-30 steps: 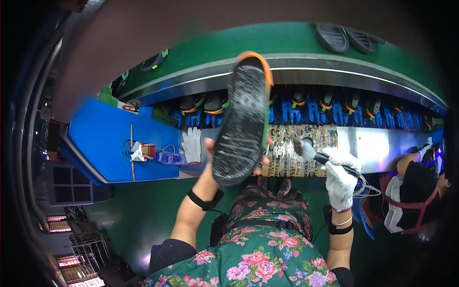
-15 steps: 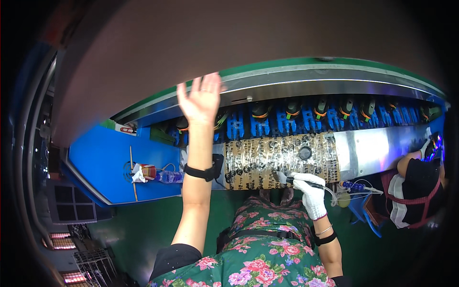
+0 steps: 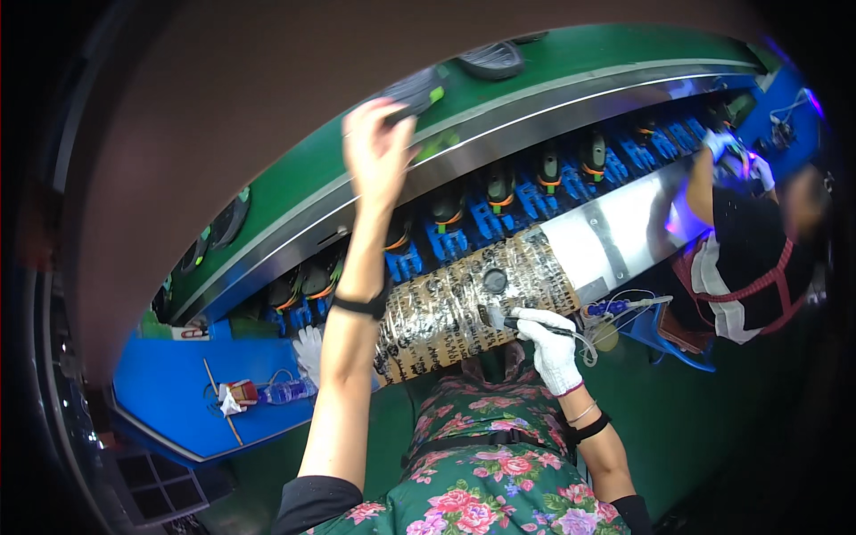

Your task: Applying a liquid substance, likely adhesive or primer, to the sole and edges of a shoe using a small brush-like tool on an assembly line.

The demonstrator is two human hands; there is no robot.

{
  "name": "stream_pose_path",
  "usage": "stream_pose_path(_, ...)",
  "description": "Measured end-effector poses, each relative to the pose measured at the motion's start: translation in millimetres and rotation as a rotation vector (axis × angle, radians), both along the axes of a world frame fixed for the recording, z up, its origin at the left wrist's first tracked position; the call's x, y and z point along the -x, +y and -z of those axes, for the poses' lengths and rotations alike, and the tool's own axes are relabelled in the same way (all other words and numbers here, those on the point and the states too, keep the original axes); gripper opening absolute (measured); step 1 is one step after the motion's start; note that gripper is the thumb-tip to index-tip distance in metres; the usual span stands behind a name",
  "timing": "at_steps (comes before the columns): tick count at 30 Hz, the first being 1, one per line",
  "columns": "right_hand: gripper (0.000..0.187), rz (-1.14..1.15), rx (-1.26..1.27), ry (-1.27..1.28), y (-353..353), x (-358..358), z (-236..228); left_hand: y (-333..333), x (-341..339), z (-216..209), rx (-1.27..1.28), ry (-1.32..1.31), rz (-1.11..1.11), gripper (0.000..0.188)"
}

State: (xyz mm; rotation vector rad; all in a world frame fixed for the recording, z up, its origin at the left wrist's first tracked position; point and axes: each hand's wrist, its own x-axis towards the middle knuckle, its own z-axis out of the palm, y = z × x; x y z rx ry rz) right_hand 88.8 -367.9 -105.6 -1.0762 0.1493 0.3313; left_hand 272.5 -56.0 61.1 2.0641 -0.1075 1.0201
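My bare left hand [image 3: 379, 152] reaches over the metal rail, its fingers and thumb closed around the near end of a dark shoe [image 3: 417, 92] with a bright green patch. That shoe lies on the green conveyor belt [image 3: 571, 67], and its far side is cut off by a dark overhang. In a white knitted glove, my right hand [image 3: 551, 348] grips a black-handled brush [image 3: 510, 322] with pale bristles and a thin clear tube trailing from it. The brush tip is over the tape-covered cardboard [image 3: 446, 308] on the bench, close to a round dark knob [image 3: 495, 281].
Blue holders [image 3: 489, 221] with dark, orange-banded shoes run below the rail. More shoes [image 3: 492, 61] sit on the belt. At left are a white glove [image 3: 308, 352], a plastic bottle [image 3: 287, 390] and a red carton [image 3: 239, 394]. A co-worker [image 3: 744, 232] works at right.
My left hand has gone from spread fingers to closing on the shoe at the belt. My view has turned, revealing more belt and shoes. The right hand still holds the brush.
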Motion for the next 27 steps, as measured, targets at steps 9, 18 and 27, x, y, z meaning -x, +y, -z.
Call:
stream_pose_path(9,0.023,0.059,-0.27,0.005,-54.7,-38.4,-38.2,71.5,195.9,-30.4,0.759,-0.12,-0.18,0.04)
stream_pose_path(18,0.027,-0.224,-0.3,-0.135,-4.2,-38.4,-127.1,-28.5,202.7,104.7,1.228,0.895,0.142,0.05)
stream_pose_path(27,0.031,-0.349,-0.114,-0.047,-0.7,-33.3,-119.9,-152.0,278.4,120.7,1.789,0.74,0.896,0.121)
